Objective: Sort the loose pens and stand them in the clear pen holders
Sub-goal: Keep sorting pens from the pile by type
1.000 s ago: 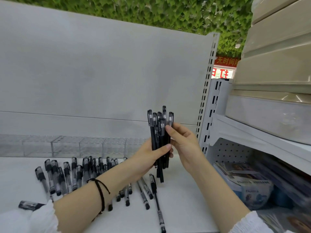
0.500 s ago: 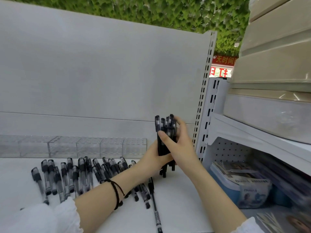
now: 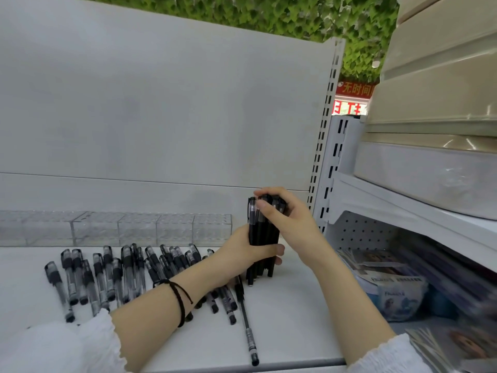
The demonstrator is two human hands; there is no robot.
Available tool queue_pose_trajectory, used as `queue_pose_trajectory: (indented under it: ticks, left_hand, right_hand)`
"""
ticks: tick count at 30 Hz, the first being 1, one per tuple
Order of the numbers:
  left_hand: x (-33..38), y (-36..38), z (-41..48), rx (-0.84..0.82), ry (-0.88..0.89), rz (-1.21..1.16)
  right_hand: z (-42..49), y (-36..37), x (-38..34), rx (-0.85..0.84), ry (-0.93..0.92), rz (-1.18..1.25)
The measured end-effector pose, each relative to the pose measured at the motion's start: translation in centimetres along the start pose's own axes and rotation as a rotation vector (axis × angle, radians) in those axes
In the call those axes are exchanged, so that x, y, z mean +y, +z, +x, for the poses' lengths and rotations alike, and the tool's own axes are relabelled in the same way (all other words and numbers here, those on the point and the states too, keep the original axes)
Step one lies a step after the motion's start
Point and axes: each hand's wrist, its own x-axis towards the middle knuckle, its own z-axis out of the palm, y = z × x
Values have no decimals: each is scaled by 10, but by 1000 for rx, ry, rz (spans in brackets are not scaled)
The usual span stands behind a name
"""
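Observation:
A bundle of black pens (image 3: 262, 232) stands upright with its tips on the white shelf (image 3: 290, 319). My left hand (image 3: 250, 254) grips the bundle around its lower half. My right hand (image 3: 285, 214) is cupped over the caps, fingers curled across the top. Several loose pens (image 3: 113, 273) with clear barrels and black grips lie in a spread on the shelf to the left. A single black pen (image 3: 246, 319) lies apart, pointing toward the front edge. A row of clear pen holders (image 3: 121, 228) stands empty along the back wall.
A slotted upright post (image 3: 321, 146) bounds the shelf on the right. Beyond it, another shelf unit carries beige bins (image 3: 435, 103) above and packaged goods (image 3: 390, 281) below. The grey back panel (image 3: 161, 103) rises behind the holders.
The bundle has come down from mid-air until its tips rest on the shelf. My right hand shifted from the side of the bundle to the top of the caps.

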Motion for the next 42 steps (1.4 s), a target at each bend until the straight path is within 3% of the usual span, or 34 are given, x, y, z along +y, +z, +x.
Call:
queue_pose_trajectory:
  ticks: [9,13,16,19,22,27,35,42]
  left_hand:
    - [1,-5,-7,-79,-63,-56]
    - [-1,-10,0,109,-58,-131]
    - [7,-25,9,289,-8,-68]
    - [33,-47,8,450,86,73]
    - [55,-66,-1,446,95,259]
    - [51,-84,-29,343,-89,691]
    - [50,-160,-100,387,-359,1064]
    - [47,-222,-166,358,-476,1169]
  right_hand:
    - [1,-8,2,-54,42,3]
    - [3,-7,3,100,105,105]
    - [3,-8,11,248,165,-68]
    - [3,-5,27,43,183,-529]
    - [-1,11,33,-200,165,-836]
    - [-3,30,21,-313,48,-1018]
    - [-13,62,-24,-503,-18,-1148]
    - [-34,130,-66,-551,-27,-1152]
